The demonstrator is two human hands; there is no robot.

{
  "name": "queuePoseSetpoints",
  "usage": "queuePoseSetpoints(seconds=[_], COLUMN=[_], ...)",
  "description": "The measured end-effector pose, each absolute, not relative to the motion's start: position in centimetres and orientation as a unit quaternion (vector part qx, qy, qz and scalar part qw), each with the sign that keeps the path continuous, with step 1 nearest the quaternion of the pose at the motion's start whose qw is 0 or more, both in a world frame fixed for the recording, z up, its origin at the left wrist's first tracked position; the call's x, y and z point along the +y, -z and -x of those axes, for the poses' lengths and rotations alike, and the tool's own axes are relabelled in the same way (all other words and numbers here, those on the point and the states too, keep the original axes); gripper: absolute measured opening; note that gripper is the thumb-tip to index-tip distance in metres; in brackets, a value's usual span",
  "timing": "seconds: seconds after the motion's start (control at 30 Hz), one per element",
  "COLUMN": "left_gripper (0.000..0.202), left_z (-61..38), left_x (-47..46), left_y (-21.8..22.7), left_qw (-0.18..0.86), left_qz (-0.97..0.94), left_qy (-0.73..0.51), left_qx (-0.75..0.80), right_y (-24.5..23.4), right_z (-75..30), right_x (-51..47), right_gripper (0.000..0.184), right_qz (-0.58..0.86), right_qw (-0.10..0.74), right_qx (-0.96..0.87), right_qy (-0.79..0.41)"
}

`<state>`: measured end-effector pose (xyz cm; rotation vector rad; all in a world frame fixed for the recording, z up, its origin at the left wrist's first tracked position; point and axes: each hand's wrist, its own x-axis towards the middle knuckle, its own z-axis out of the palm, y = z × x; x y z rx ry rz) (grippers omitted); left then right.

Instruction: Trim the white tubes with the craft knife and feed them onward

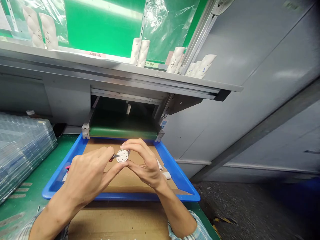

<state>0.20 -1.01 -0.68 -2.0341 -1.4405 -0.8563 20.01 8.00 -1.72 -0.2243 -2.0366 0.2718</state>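
Both of my hands are raised over a blue tray (178, 175) lined with brown cardboard. My right hand (143, 165) pinches a small round white plastic part (122, 155) with its flat end facing me. My left hand (88, 175) is closed on a small blade tool (115, 156), whose metal tip touches the left edge of the white part. A red piece, perhaps part of the tool's handle, shows at the left hand's outer edge. Two small white parts (163, 170) lie in the tray to the right of my right hand.
A green conveyor belt (123, 130) ends just behind the tray, with one white part (128, 109) on it. A shelf above holds white twisted-shape housings (140, 52). A stack of clear plastic trays (22, 150) stands at left. A grey wall and floor lie to the right.
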Motion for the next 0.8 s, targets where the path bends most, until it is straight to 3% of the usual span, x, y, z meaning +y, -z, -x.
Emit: queuePoseSetpoints(seconds=[0.4,0.8], left_gripper=[0.058,0.051], left_z=[-0.9,-0.9], left_x=[-1.4,-1.4], left_y=[0.6,0.9], left_qw=[0.317,0.294], left_qz=[0.729,0.737], left_qy=[0.302,0.299], left_qx=[-0.526,-0.530], right_y=[2.2,2.7], right_z=[-19.2,-18.6], right_x=[7.3,6.9], right_gripper=[0.019,0.026], right_qz=[0.119,0.123], right_qw=[0.561,0.597], right_qx=[-0.817,-0.793], right_qy=[-0.054,-0.001])
